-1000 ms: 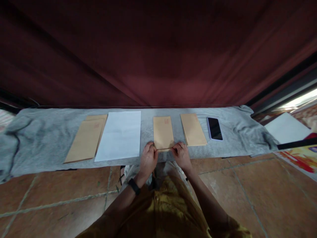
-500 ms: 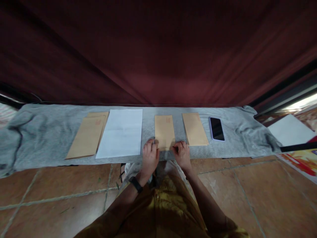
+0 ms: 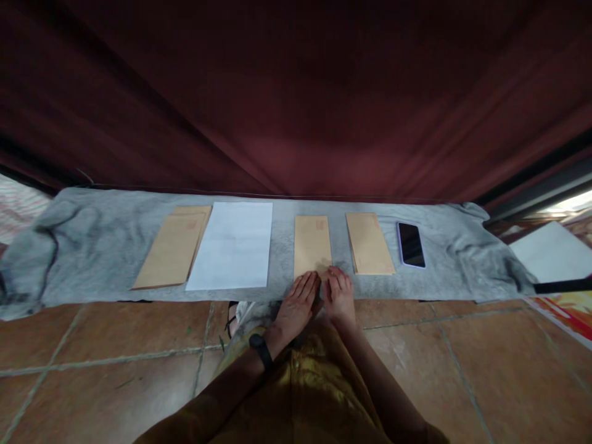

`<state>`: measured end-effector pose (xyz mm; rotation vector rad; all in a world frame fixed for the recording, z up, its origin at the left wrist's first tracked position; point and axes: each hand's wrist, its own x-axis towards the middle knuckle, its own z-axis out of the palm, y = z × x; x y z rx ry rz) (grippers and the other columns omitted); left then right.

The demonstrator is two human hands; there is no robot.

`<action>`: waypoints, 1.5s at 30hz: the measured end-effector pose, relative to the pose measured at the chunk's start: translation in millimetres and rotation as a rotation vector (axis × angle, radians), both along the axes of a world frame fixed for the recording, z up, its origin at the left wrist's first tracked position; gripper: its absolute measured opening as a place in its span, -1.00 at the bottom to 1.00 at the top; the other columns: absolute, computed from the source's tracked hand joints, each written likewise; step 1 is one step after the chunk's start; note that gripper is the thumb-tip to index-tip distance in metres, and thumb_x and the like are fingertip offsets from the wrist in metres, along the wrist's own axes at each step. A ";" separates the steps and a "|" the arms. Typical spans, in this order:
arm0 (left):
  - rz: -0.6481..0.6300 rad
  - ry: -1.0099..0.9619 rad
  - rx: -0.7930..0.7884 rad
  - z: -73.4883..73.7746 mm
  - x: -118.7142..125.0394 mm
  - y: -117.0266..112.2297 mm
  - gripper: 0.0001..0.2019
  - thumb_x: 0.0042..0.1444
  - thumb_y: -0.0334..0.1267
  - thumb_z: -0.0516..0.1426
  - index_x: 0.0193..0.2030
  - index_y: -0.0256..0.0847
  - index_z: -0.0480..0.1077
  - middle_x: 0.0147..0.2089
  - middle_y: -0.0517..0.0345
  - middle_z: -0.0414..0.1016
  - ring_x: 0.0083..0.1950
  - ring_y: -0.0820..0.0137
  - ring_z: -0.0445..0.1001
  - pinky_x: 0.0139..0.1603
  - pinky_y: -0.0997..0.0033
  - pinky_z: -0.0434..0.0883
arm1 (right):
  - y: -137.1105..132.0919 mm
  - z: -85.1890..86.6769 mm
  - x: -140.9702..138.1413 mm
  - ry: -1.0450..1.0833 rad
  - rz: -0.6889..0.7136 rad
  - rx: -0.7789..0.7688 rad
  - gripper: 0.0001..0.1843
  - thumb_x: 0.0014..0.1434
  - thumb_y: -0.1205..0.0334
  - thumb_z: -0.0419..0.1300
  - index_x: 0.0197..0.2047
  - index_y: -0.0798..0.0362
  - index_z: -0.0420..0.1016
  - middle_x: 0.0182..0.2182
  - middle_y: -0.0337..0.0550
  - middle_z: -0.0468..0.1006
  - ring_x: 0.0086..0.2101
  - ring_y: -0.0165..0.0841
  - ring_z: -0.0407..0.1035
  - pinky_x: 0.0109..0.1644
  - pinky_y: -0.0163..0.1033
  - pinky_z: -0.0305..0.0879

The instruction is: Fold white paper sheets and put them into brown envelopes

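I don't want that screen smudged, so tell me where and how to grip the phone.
Best pinch the phone by its two long edges, near mid-length, with the right hand coming from above. It lies flat, screen up, narrower across than along, so this grip should spare the glass; the brown envelopes to its left sit apart.

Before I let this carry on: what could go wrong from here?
The left hand is at the near end of the middle envelope, so pressing might crease it or drag it off the grey cloth. The right hand is close to the right-side envelopes and could nudge them out of line.
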<state>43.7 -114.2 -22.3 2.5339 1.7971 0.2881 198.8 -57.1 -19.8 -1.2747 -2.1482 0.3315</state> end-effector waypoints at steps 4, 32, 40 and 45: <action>0.023 0.060 0.015 -1.8 2.3 -2.1 -0.38 0.21 -0.49 -0.08 0.45 -0.50 0.07 0.50 -0.25 0.09 0.52 0.17 0.05 0.50 0.04 0.13 | -20.0 -2.4 -8.9 -0.077 0.202 -0.023 -0.48 0.45 0.26 -0.12 0.41 0.15 0.17 0.31 0.05 0.35 0.31 -0.23 0.17 0.41 0.06 0.03; 0.050 0.130 -0.103 13.4 -18.1 -12.5 -0.19 0.32 0.04 0.06 0.49 -0.54 -0.08 0.55 -0.36 -0.19 0.56 0.05 -0.22 0.54 0.03 -0.05 | -20.9 -10.4 26.1 -0.300 0.104 0.077 -0.47 0.45 0.26 -0.07 0.43 0.13 0.17 0.35 0.01 0.30 0.33 -0.22 0.17 0.44 0.04 -0.03; 0.086 0.122 -0.028 8.2 -30.1 -16.9 -0.24 0.32 -0.02 0.06 0.47 -0.53 -0.01 0.52 -0.38 -0.09 0.55 0.04 -0.11 0.53 0.02 0.02 | -20.2 -6.7 32.4 -0.278 0.062 0.036 -0.48 0.45 0.25 -0.08 0.42 0.12 0.19 0.34 0.01 0.32 0.35 -0.20 0.14 0.43 0.05 0.00; 0.095 0.117 -0.005 6.2 -28.8 -17.4 -0.26 0.32 -0.06 0.05 0.47 -0.53 -0.03 0.52 -0.37 -0.07 0.55 0.04 -0.08 0.52 0.01 0.04 | -20.5 -4.9 31.9 -0.260 0.034 0.029 -0.47 0.45 0.22 -0.08 0.43 0.12 0.18 0.34 0.04 0.31 0.35 -0.18 0.12 0.43 0.10 0.01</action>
